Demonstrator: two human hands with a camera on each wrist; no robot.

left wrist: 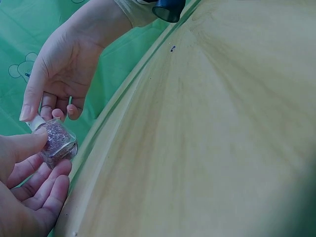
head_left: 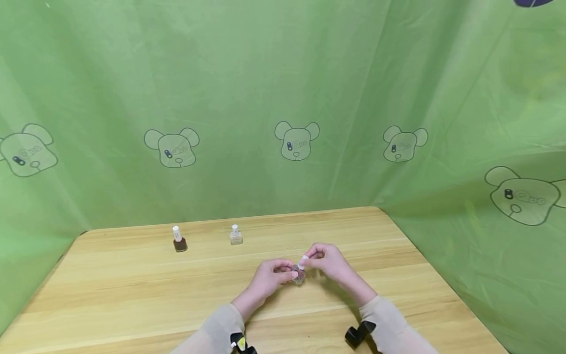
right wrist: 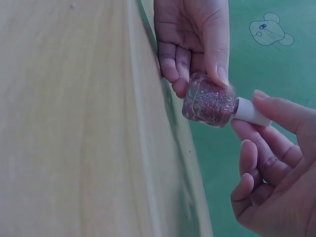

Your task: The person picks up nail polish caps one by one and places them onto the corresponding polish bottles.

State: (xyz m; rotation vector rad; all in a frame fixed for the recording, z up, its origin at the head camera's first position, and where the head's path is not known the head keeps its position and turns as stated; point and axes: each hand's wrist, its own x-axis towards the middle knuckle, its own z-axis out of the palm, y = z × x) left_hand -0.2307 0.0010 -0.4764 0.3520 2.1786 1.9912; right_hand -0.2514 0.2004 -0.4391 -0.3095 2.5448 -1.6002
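Observation:
Between both hands is a small glass nail polish bottle [right wrist: 212,104] with pinkish glitter inside. My left hand [head_left: 270,277] pinches its glass body between thumb and fingers. At the other end, my right hand [head_left: 329,263] grips the white cap [right wrist: 251,111] with thumb and forefinger, its other fingers loosely curled. The cap sits at the bottle's neck, and the bottle is tilted. In the left wrist view, the glittery body [left wrist: 58,140] shows clearly while the right thumb and fingers partly cover the cap.
On the wooden table [head_left: 132,295], a dark nail polish bottle [head_left: 180,244] with a white cap stands at the back left. A clear one [head_left: 236,238] stands to its right. A green curtain [head_left: 239,98] with bear outlines surrounds the table's back and sides.

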